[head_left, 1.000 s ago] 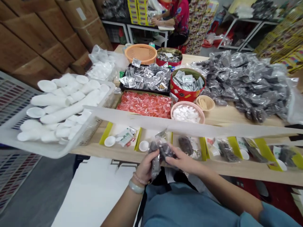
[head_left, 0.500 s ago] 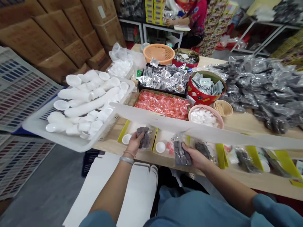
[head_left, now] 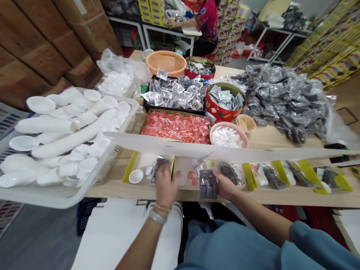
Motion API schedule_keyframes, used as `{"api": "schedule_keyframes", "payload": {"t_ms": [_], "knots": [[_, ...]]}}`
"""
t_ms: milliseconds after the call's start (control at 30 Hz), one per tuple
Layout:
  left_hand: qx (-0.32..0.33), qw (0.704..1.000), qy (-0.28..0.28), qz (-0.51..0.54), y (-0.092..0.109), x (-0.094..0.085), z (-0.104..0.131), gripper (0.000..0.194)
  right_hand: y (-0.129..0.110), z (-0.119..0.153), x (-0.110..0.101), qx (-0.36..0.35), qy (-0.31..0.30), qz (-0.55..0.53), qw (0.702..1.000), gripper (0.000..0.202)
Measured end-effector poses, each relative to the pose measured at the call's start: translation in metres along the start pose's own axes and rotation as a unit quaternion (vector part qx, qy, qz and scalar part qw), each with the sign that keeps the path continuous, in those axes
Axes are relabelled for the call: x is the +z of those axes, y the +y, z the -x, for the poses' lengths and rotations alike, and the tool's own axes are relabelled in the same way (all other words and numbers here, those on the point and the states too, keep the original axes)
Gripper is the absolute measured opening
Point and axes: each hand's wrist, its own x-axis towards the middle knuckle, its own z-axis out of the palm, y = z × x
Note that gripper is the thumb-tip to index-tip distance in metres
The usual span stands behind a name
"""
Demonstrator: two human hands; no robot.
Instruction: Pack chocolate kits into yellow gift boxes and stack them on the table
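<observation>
My right hand (head_left: pixel 225 185) grips a clear packet of dark grey blocks (head_left: pixel 208 184) by its right side, above the row of open boxes. My left hand (head_left: pixel 165 187) is smeared by motion over the divide between the two leftmost boxes, so its fingers are unclear. Just beyond it, another dark packet (head_left: pixel 159 165) lies in the leftmost box, partly covered by the hand. That box also has a white cup (head_left: pixel 136 176). In the neighbouring box are a second white cup (head_left: pixel 182 179) and red wrapped pieces (head_left: pixel 192 177).
Stacked white cups fill a white plastic basket (head_left: pixel 70 200) on the left. Behind the boxes stand a tray of red packets (head_left: pixel 176 126), silver sachets (head_left: pixel 174 93), a red tin (head_left: pixel 225 112) and a pink basket (head_left: pixel 244 141). Bagged grey packets (head_left: pixel 289 97) pile up at right. A person (head_left: pixel 206 22) sits beyond.
My left hand has come off the dark packet in the leftmost box and moved right. My right hand still holds its packet. The whole view has shifted somewhat.
</observation>
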Motion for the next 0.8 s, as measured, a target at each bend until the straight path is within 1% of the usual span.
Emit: {"api": "schedule_keyframes", "payload": {"t_ms": [33, 67, 100, 133, 167, 200, 233, 267, 300, 367, 400, 433, 467, 500, 533, 567, 600, 633, 667, 700, 800], "knots": [[-0.010, 0.994, -0.077, 0.078, 0.015, 0.012, 0.016, 0.041, 0.004, 0.002, 0.000, -0.007, 0.016, 0.007, 1.000, 0.025], [-0.028, 0.978, -0.147, 0.147, 0.029, 0.024, 0.031, 0.038, 0.008, 0.003, 0.000, -0.018, 0.037, 0.020, 0.999, 0.026], [-0.047, 0.964, -0.174, 0.194, 0.040, 0.036, 0.043, 0.036, 0.012, 0.003, -0.001, -0.037, 0.057, 0.041, 0.997, 0.027], [-0.064, 0.955, -0.184, 0.223, 0.048, 0.045, 0.050, 0.034, 0.015, 0.000, -0.003, -0.065, 0.076, 0.069, 0.993, 0.027], [-0.073, 0.954, -0.176, 0.231, 0.052, 0.050, 0.053, 0.034, 0.016, -0.005, -0.005, -0.100, 0.091, 0.106, 0.985, 0.026], [-0.070, 0.961, -0.157, 0.218, 0.051, 0.051, 0.051, 0.034, 0.014, -0.012, -0.006, -0.139, 0.101, 0.151, 0.973, 0.026], [-0.057, 0.972, -0.131, 0.187, 0.045, 0.047, 0.046, 0.035, 0.011, -0.020, -0.007, -0.177, 0.106, 0.202, 0.958, 0.026], [-0.036, 0.984, -0.101, 0.141, 0.036, 0.040, 0.037, 0.035, 0.006, -0.029, -0.008, -0.205, 0.110, 0.257, 0.938, 0.025], [-0.014, 0.994, -0.069, 0.086, 0.024, 0.029, 0.026, 0.035, 0.000, -0.038, -0.007, -0.217, 0.116, 0.318, 0.916, 0.024], [0.022, 0.999, -0.015, -0.035, -0.005, 0.006, 0.003, 0.035, -0.013, -0.050, -0.005, -0.201, 0.128, 0.445, 0.863, 0.023], [0.028, 0.996, -0.014, -0.088, -0.019, -0.004, -0.008, 0.037, -0.017, -0.051, -0.003, -0.193, 0.142, 0.505, 0.829, 0.024], [0.028, 0.989, -0.036, -0.138, -0.032, -0.011, -0.018, 0.039, -0.019, -0.049, -0.001, -0.198, 0.160, 0.560, 0.789, 0.027], [0.024, 0.980, -0.070, -0.183, -0.043, -0.014, -0.026, 0.042, -0.018, -0.045, 0.000, -0.219, 0.175, 0.607, 0.744, 0.032], [0.018, 0.968, -0.108, -0.224, -0.052, -0.015, -0.032, 0.045, -0.015, -0.039, 0.001, -0.250, 0.177, 0.646, 0.699, 0.038], [0.011, 0.955, -0.141, -0.260, -0.058, -0.012, -0.036, 0.049, -0.009, -0.034, 0.001, -0.286, 0.160, 0.680, 0.656, 0.041], [0.003, 0.942, -0.166, -0.291, -0.061, -0.009, -0.039, 0.053, -0.002, -0.031, 0.001, -0.314, 0.121, 0.712, 0.616, 0.043], [-0.005, 0.931, -0.181, -0.317, -0.064, -0.005, -0.040, 0.057, 0.005, -0.030, -0.001, -0.328, 0.072, 0.741, 0.582, 0.044], [-0.012, 0.922, -0.190, -0.337, -0.064, -0.002, -0.041, 0.059, 0.012, -0.033, -0.003, -0.326, 0.025, 0.765, 0.555, 0.045], [-0.020, 0.915, -0.195, -0.353, -0.065, -0.001, -0.040, 0.060, 0.018, -0.039, -0.006, -0.313, -0.007, 0.784, 0.536, 0.046], [-0.028, 0.909, -0.198, -0.366, -0.065, -0.001, -0.040, 0.060, 0.022, -0.048, -0.009, -0.297, -0.023, 0.799, 0.522, 0.049], [-0.033, 0.902, -0.200, -0.382, -0.064, -0.012, -0.035, 0.060, 0.025, -0.070, -0.012, -0.266, -0.019, 0.824, 0.500, 0.055]]}}
